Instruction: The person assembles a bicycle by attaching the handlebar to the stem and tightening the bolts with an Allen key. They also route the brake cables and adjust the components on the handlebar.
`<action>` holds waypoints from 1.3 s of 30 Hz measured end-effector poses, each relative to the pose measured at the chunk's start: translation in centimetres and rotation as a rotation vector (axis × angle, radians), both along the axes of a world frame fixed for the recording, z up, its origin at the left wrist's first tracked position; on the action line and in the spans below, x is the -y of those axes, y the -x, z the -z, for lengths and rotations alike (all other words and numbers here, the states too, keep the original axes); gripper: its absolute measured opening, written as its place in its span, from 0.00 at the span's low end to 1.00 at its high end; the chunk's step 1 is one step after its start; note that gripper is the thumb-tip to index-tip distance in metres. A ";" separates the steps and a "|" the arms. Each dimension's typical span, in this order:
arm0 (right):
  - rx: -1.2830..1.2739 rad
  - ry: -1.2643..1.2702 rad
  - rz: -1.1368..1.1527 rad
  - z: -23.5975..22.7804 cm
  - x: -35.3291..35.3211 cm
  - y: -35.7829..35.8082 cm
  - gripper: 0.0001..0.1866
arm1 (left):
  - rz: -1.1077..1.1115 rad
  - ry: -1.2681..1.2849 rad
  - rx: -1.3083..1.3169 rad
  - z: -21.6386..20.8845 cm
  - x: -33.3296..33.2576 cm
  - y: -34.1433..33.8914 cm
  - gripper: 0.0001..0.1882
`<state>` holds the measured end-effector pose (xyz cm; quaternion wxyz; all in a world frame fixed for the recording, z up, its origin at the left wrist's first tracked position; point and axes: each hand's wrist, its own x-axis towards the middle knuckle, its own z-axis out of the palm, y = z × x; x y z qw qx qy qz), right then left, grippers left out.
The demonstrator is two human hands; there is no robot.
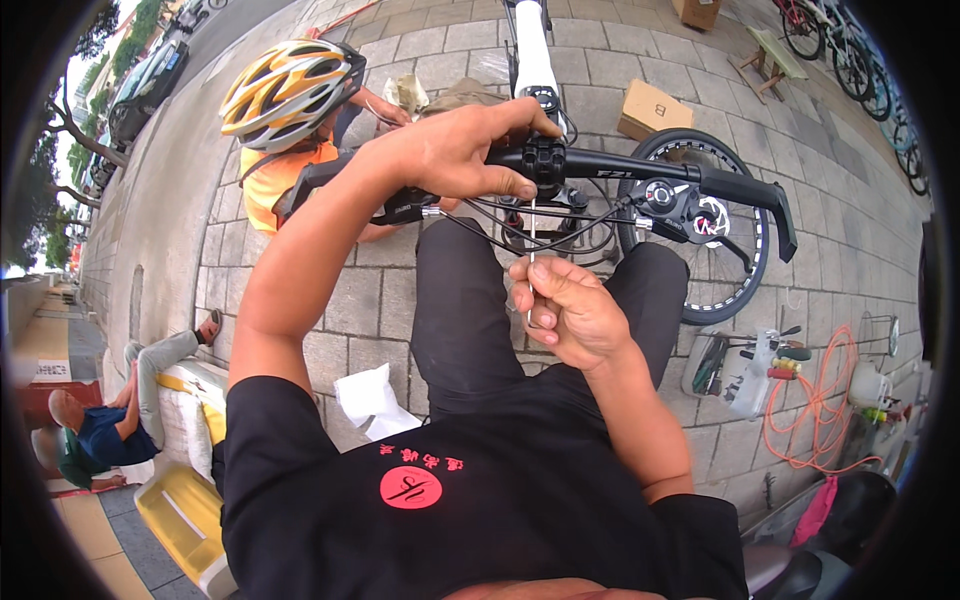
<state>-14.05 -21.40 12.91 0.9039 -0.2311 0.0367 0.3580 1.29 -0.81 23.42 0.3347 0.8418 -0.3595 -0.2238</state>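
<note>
A black bicycle handlebar [735, 186] spans the view in front of me, with brake levers, shifters and dark cables. My left hand [452, 150] reaches over its left half, index finger and thumb closed around the black stem clamp [545, 157]. In my right hand [572, 308], thumb and fingers pinch a thin silver hex key [533, 228] below the clamp. The key stands nearly upright, its upper end at the clamp close to my left thumb. Whether that end sits inside a bolt is too small to tell. Behind the stem runs the white frame [534, 48].
A loose wheel [745, 262] lies right of my knee, near a cardboard box [652, 109]. Farther right are a tool case [738, 370] and an orange hose [822, 398]. Another person's helmet [291, 95] is close on the left. White paper [372, 400] lies beside my leg.
</note>
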 end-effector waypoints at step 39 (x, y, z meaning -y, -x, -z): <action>-0.002 0.258 0.041 -1.0 1.1 -2.2 0.06 | 0.119 0.085 0.143 0.3 0.5 -0.9 0.34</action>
